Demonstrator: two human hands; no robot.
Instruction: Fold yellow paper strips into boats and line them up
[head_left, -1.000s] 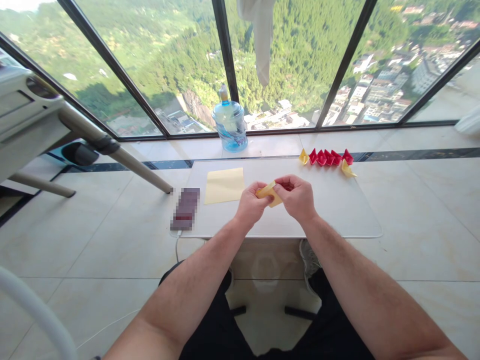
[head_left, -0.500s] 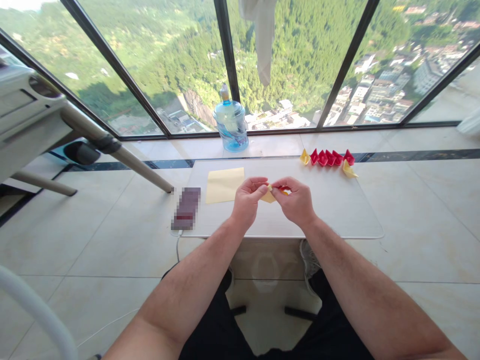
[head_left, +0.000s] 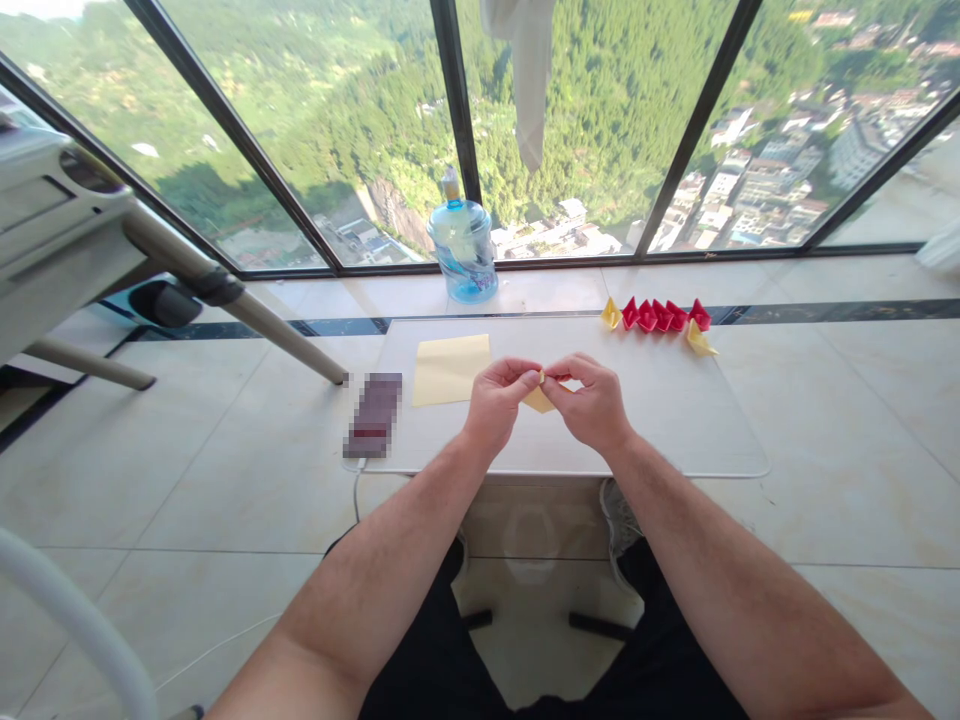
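Observation:
My left hand [head_left: 496, 400] and my right hand [head_left: 592, 398] meet over the middle of a low white table [head_left: 660, 430]. Between them is a small folded piece of yellow paper [head_left: 538, 401], pinched by the thumb and fingers of each hand. Much of the paper is covered by my fingers, so its exact shape is hard to tell. A flat sheet of yellow paper [head_left: 448, 372] lies on the table just beyond my left hand. At the far right edge stand several red folded paper boats [head_left: 660, 317], with a yellow one [head_left: 610, 314] at the left and another yellow one [head_left: 701, 340] in front.
A blurred-out dark phone-like object [head_left: 375, 415] with a cable lies at the table's left edge. Behind the table, a blue water jug [head_left: 463, 255] stands by the window. A metal-legged frame [head_left: 277, 332] reaches in from the left.
My fingertips have come slightly closer together around the yellow paper. The sheet and the paper boats stay where they were.

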